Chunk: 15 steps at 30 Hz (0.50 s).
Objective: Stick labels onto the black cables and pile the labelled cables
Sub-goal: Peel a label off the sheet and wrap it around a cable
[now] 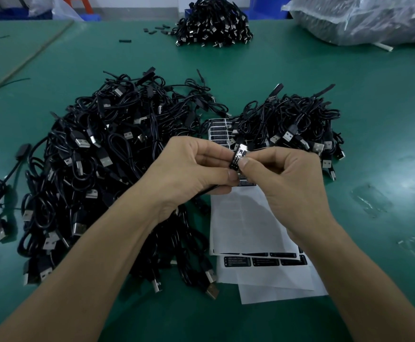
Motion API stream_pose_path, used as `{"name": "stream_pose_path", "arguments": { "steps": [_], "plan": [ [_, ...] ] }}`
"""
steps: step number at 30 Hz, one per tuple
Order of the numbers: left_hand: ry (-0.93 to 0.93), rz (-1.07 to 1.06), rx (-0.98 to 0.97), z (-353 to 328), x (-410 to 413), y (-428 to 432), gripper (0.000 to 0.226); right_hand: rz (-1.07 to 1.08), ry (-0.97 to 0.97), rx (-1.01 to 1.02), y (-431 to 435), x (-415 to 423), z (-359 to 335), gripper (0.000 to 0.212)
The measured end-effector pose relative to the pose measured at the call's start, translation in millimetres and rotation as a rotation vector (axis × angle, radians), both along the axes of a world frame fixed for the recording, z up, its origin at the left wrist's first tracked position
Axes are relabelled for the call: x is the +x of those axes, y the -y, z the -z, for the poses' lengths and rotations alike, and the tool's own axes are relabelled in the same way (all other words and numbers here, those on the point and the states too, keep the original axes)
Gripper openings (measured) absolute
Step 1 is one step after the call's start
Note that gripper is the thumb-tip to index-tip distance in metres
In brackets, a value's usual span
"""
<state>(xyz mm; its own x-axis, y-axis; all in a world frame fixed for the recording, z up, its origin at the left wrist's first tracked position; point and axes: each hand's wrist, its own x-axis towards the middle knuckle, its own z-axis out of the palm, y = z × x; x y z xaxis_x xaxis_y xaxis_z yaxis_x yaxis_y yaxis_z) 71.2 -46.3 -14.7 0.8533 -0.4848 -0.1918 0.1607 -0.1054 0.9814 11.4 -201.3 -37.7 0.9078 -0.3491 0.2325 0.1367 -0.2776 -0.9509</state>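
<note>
Your left hand [194, 166] and right hand [285, 176] pinch the small black cable block with glossy label [239, 156] from either side, both grips clamped on it. Its long axis stands near upright between them. The smaller black cable pile [300, 124], likely the labelled one, lies nearer your right.

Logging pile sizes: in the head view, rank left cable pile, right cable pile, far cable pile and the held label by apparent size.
left cable pile
right cable pile
far cable pile (farther off, so unsure against the right one)
label
</note>
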Motion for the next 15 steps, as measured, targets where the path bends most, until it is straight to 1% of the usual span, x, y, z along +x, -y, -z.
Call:
{"name": "stream_pose_path", "arguments": {
  "steps": [5, 10, 15],
  "plan": [
    [-0.025, 0.01, -0.027, -0.1, -1.3, 2.0, 0.027, 0.028, 0.008, -0.018, -0.5, -0.1, 0.0, 0.018],
    [-0.042, 0.004, -0.037, 0.2, -1.7, 2.3, 0.027, 0.032, 0.036, -0.011, -3.2, -0.7, -0.5, 0.024],
    [-0.055, 0.001, -0.056, 1.0, -1.8, 2.6, 0.027, 0.062, 0.047, -0.027, -4.9, 0.2, 2.0, 0.022]
  ]
}}
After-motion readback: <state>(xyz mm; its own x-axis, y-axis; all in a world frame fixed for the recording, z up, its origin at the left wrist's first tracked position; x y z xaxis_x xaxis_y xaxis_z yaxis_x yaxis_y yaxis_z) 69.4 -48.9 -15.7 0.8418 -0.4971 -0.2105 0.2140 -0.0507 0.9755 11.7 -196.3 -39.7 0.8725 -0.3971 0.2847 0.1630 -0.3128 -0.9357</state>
